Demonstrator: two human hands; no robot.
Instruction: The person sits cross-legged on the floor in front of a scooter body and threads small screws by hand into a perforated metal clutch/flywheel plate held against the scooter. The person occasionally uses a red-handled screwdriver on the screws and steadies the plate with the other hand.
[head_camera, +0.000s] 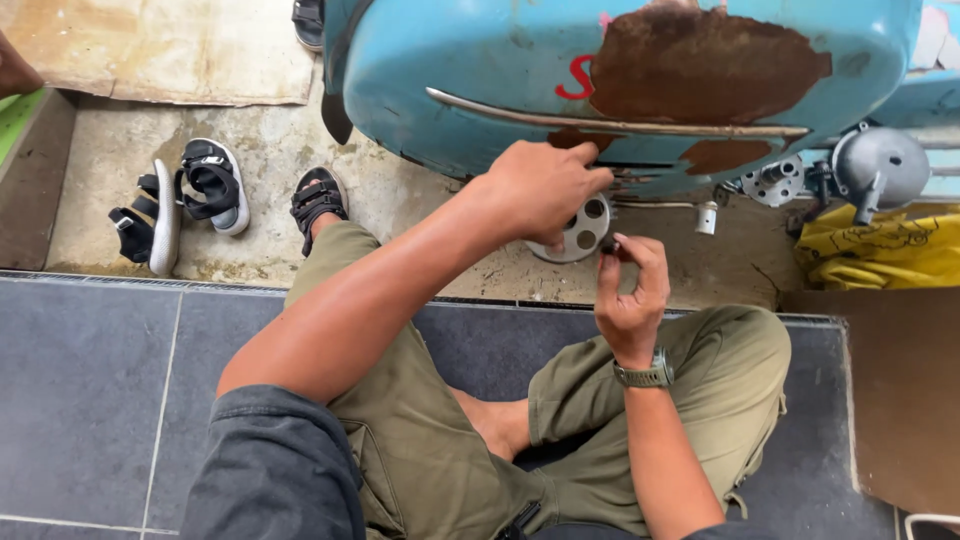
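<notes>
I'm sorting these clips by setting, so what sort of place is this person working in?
Probably an informal repair spot at the edge of a tiled porch or shopfront. A rusty blue scooter body stands on bare concrete, loose metal parts lie beside it, and a pair of sandals sits nearby.

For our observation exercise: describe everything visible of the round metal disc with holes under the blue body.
The disc is silvery grey metal, flat and round, pierced by a ring of circular holes. It sits below the rusty blue panel, near the concrete floor. The left hand covers its upper left part; the right hand, pinching something small and dark, is beside it.
</notes>
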